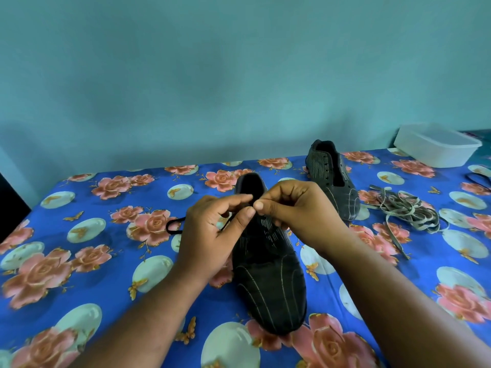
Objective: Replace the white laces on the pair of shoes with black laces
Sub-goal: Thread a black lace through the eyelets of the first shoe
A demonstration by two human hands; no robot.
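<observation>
left hand [212, 232] and right hand [295, 208] meet fingertip to fingertip over the near shoe [268, 274], both seemingly pinching the black lace [174, 225], which loops out leftward on the floral cloth [79, 261]. second shoe [332, 179] behind, unlaced. white laces [406, 211] heaped right, near a white tub [438, 148].

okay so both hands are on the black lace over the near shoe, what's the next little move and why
Probably draw the black lace through the eyelet at the top of the near shoe. Both the left hand and the right hand pinch it there, and slack still loops on the cloth to the left.
</observation>
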